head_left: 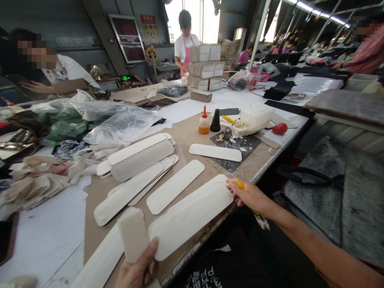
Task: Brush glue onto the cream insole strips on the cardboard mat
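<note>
My left hand (139,262), fingers closed, holds a small off-white flat block (133,236) upright at the near end of a long white rounded panel (192,218). The thumb lies by that panel's near corner. At its far corner, my right hand (247,194) has its fingertips on the edge. The same hand grips a yellow-handled glue brush (240,184), whose whitish, crusted end (262,221) hangs below the wrist. A second white panel (175,186) lies just beyond. Another panel (215,152) rests partly on a dark glue-smeared board (250,146).
Stacked white panels (141,154) lie to the left. Beyond are an orange glue bottle (204,125), a black cone (215,122), a whitish plastic container (256,116) and a red object (279,128). Plastic bags (114,124) cover the far left. Co-workers stand around the table.
</note>
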`<state>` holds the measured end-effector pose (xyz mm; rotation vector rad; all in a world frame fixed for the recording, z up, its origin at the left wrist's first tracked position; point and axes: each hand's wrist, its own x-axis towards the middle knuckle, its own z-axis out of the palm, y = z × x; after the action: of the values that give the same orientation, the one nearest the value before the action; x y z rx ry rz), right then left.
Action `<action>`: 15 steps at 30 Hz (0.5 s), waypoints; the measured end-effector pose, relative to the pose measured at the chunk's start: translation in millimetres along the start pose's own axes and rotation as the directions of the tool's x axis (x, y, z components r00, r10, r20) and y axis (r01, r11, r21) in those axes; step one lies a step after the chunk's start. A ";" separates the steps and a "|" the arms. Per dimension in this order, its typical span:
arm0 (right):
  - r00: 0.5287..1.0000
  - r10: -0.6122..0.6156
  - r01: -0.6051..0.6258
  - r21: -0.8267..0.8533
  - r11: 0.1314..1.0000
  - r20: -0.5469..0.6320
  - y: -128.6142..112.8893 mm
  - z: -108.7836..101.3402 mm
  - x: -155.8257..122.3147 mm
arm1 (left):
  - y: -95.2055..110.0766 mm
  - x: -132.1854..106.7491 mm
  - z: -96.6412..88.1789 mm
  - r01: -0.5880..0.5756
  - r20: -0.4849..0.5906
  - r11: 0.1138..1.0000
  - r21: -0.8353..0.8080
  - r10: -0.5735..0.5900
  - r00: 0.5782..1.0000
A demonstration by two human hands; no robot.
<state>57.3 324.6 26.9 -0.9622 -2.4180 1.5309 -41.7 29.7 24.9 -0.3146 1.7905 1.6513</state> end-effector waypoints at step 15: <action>0.983 0.177 -0.181 0.365 0.913 0.043 -9.1 -1.6 -16.4 | 5.8 9.9 23.3 -0.178 -0.049 0.949 -0.260 0.171 0.984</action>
<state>66.9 313.8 39.0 -1.1153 -1.9811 1.9618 -45.4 55.4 24.1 -0.3030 1.6568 2.0259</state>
